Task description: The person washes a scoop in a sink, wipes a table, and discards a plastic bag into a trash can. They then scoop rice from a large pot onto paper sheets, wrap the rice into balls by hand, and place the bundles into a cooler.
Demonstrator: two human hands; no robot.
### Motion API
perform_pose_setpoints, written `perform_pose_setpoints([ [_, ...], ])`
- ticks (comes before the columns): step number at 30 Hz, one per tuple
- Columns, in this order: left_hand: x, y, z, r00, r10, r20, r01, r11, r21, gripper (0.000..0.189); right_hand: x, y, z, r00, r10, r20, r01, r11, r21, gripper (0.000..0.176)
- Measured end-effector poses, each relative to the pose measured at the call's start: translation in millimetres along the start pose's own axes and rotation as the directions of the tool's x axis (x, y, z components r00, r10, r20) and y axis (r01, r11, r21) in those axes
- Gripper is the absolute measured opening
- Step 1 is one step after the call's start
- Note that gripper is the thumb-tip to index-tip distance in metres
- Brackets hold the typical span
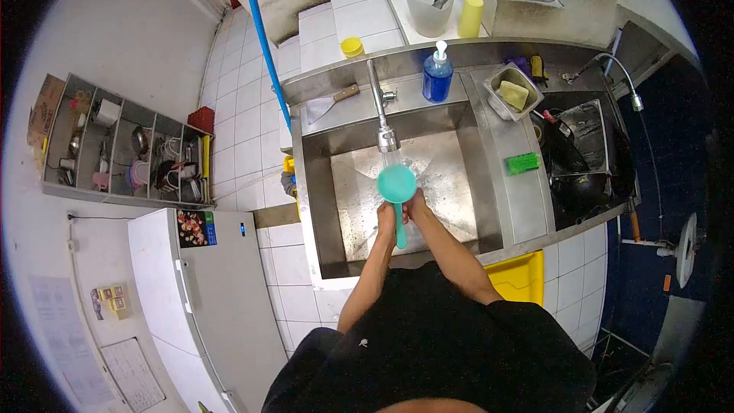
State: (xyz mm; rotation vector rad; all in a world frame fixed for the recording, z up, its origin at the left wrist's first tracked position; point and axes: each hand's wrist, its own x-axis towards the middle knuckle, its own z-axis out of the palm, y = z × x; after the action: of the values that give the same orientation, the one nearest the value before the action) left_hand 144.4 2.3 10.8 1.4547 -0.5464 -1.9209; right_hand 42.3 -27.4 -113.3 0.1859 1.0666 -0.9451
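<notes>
Over the steel sink [317,222], both my hands are at a turquoise scoop [397,182] with a round head and a long handle. Its head lies under the faucet [388,138], and water runs down onto it. My left hand [387,219] is closed around the upper handle, on its left side. On the other side, my right hand [415,205] is curled against the scoop just below the head; its fingers are partly hidden behind it. The sink floor is wet.
Behind the sink stand a blue soap bottle [437,76] and a wooden-handled scraper [332,103]. A metal container [512,92] with a sponge and a green scrubber [523,163] sit at right. Dark pans [562,149] fill the second basin.
</notes>
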Motion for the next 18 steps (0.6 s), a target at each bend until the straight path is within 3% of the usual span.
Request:
perform_pose_setpoints([
  [2,10.6,-9.7,-6.2,1.0,-0.011,0.011,0.012,1.0,-0.023,0.025,27.4,6.7,-15.9,0.997,-0.057,-0.056,0.061,0.996,0.066,0.048],
  [3,13.5,-13.3,-6.2,1.0,-0.013,0.013,0.013,1.0,-0.028,0.025,41.3,6.6,-43.9,0.916,-0.039,0.399,-0.025,0.988,0.153,0.047],
  [4,16.3,-14.5,-6.7,0.997,0.062,-0.047,-0.06,0.997,0.038,0.027,48.2,5.1,-58.2,0.637,-0.058,0.769,-0.141,0.972,0.19,0.046],
  [5,18.9,-13.9,-7.3,0.985,0.141,-0.101,-0.13,0.985,0.11,0.029,36.1,1.9,-39.5,0.636,-0.059,0.769,-0.139,0.972,0.19,0.046],
  [6,22.3,-10.3,-5.5,0.985,0.141,-0.101,-0.13,0.986,0.107,0.029,10.9,-1.0,-5.5,0.884,-0.1,0.457,-0.098,0.915,0.391,0.046],
  [7,28.1,-2.0,-0.4,0.889,0.443,-0.112,-0.367,0.838,0.403,0.03,-6.0,-3.7,14.4,0.995,-0.069,0.072,0.019,0.838,0.545,0.047],
  [8,34.0,7.3,5.4,0.715,0.698,-0.033,-0.513,0.556,0.654,0.031,-1.2,-4.7,7.9,0.995,-0.067,0.074,0.017,0.845,0.534,0.047],
  [9,34.7,18.2,13.9,0.712,0.701,-0.049,-0.511,0.564,0.649,0.031,11.4,-2.7,-6.7,0.978,-0.135,0.159,0.04,0.87,0.492,0.047],
  [10,31.0,31.8,24.7,0.622,0.779,0.08,-0.538,0.35,0.767,0.029,19.3,-0.7,-15.1,0.949,-0.195,0.247,0.065,0.89,0.452,0.047],
  [11,25.3,42.5,32.0,0.531,0.816,0.229,-0.533,0.112,0.839,0.028,1.8,-3.9,-2.6,0.981,-0.152,0.122,0.097,0.924,0.37,0.042],
  [12,18.5,47.9,35.6,0.528,0.82,0.223,-0.534,0.116,0.838,0.028,6.4,0.2,-8.5,0.981,-0.153,0.123,0.099,0.927,0.362,0.042],
  [14,2.9,55.1,42.7,0.457,0.829,0.323,-0.642,0.057,0.764,0.029,12.7,4.5,-24.3,0.929,-0.221,0.297,0.058,0.879,0.474,0.041],
  [18,-29.8,32.4,7.4,0.443,0.873,0.203,-0.637,0.148,0.757,0.023,4.7,0.6,-12.5,0.955,-0.246,0.164,0.187,0.932,0.31,0.044],
])
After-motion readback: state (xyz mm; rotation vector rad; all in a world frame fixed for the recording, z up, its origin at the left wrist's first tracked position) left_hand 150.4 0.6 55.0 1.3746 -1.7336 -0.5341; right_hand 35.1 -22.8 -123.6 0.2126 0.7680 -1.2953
